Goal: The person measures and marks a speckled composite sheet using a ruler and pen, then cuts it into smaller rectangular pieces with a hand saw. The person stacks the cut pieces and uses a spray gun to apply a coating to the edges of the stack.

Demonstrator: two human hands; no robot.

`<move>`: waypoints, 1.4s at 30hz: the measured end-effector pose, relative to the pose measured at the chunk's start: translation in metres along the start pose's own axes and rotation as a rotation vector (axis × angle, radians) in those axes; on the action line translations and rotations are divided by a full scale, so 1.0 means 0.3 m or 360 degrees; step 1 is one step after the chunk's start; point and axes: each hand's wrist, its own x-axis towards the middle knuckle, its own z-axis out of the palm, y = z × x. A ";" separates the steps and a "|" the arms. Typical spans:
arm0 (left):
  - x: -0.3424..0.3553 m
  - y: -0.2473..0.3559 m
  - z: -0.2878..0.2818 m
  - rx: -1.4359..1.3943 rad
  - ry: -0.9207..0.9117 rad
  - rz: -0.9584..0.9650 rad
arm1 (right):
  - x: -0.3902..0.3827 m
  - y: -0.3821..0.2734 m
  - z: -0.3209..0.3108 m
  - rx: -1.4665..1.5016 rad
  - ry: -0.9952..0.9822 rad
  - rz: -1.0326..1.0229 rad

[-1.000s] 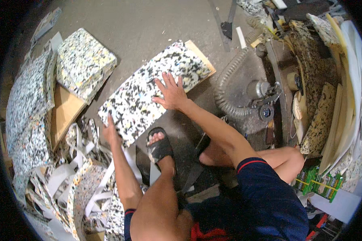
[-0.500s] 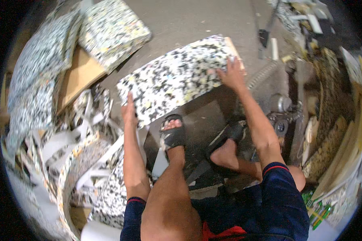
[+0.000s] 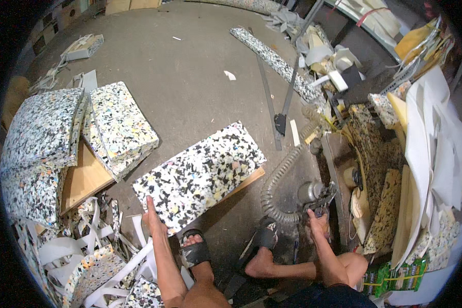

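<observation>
Moved: the right hand (image 3: 318, 222) has left the speckled foam slab (image 3: 200, 174) and now grips a metal tool (image 3: 315, 194) at lower right; the view has swung upward.
Left hand: the left hand (image 3: 153, 218) lies flat, fingers extended, against the slab's near corner.
Slab: centre frame, lying on a wooden board (image 3: 249, 179) on the concrete floor (image 3: 190, 77).
Handling: likely light, soft and springy, bulky; best taken by opposite edges, both hands.
Around: more foam blocks (image 3: 120, 128) upper left, a ribbed hose (image 3: 277, 179) beside the tool.
</observation>
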 end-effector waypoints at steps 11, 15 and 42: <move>-0.033 0.111 0.129 0.0717 0.0162 0.0714 | 0.153 -0.030 0.049 0.0430 0.0218 -0.0088; -0.116 0.164 0.096 0.0431 0.0141 0.0402 | -0.020 -0.218 -0.131 0.0488 0.0026 -0.0494; -0.186 0.089 0.154 0.0003 -0.0006 0.0857 | -0.871 -0.970 -0.021 0.1096 -0.1850 -0.1014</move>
